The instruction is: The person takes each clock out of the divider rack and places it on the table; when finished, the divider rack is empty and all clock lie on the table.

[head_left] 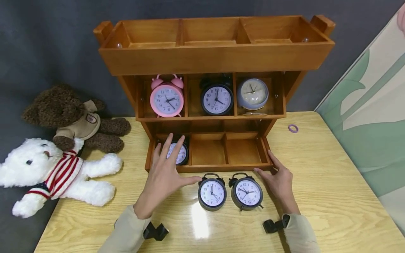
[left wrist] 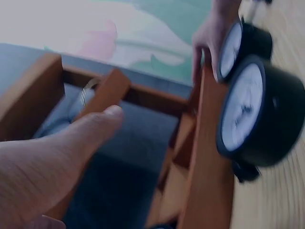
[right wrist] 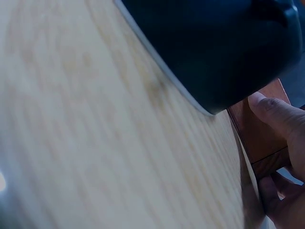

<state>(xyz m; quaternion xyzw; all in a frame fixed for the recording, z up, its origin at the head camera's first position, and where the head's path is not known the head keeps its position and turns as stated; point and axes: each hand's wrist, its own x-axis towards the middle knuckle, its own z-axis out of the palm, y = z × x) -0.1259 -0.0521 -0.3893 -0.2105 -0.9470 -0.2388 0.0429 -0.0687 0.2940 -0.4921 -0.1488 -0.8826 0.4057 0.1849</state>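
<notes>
My left hand [head_left: 164,175] is spread with straight fingers in front of a black alarm clock [head_left: 181,154] in the lower left compartment, partly covering its dial. Whether the fingers touch that clock cannot be seen. My left thumb reaches toward one of two black twin-bell clocks on the table, the left clock [head_left: 212,194]. Beside it leans the right clock [head_left: 246,192], slightly turned. With thumb in front and fingers along the side, my right hand [head_left: 280,181] grips the lower right corner of the wooden shelf [head_left: 215,59]; the right wrist view shows the thumb [right wrist: 274,112] on the wood.
The middle tier holds a pink alarm clock [head_left: 167,100], a black clock [head_left: 217,100] and a round bluish clock [head_left: 253,93]. A purple ring [head_left: 293,128] lies right of the shelf. At the left are a brown teddy bear [head_left: 83,123] and a white one [head_left: 98,191].
</notes>
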